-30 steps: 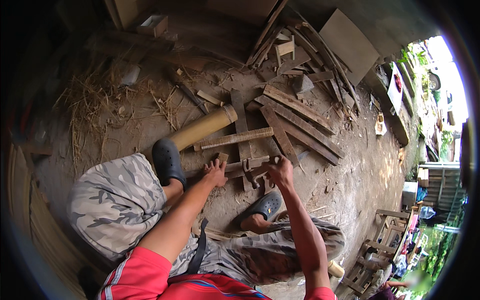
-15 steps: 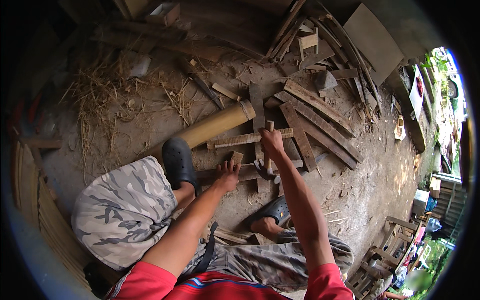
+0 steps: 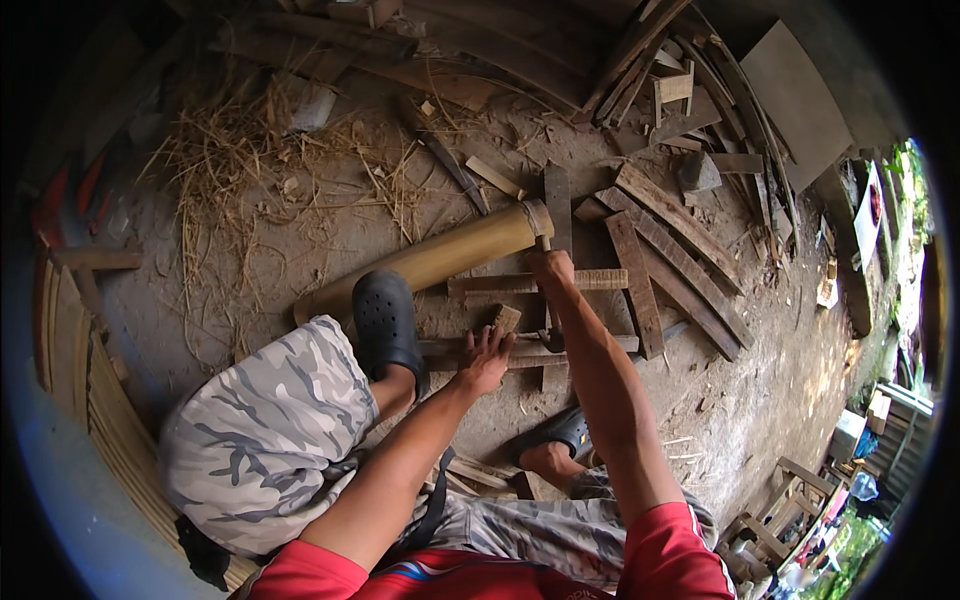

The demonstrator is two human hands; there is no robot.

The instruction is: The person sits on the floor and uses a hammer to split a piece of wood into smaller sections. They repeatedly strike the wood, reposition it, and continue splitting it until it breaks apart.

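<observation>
My right hand is closed round a hammer. The handle's end points away from me, and the head is partly hidden beside my forearm, low over a wooden plank. On the left part of that plank lies my left hand, its fingers spread. Its fingertips are by a small wood block, seemingly touching it. Farther off, a rough-edged wood strip runs parallel to the plank. A dark upright board passes beneath these pieces.
A thick bamboo pole lies beyond my shoe. Several loose planks are heaped at the right. Dry straw covers the floor at the far left. Stacked timber leans at the back right.
The whole view has shifted, so things sit farther right. Against the planks, my right hand and the hammer have moved left and slightly away from me. My left hand stays in place on the plank.
</observation>
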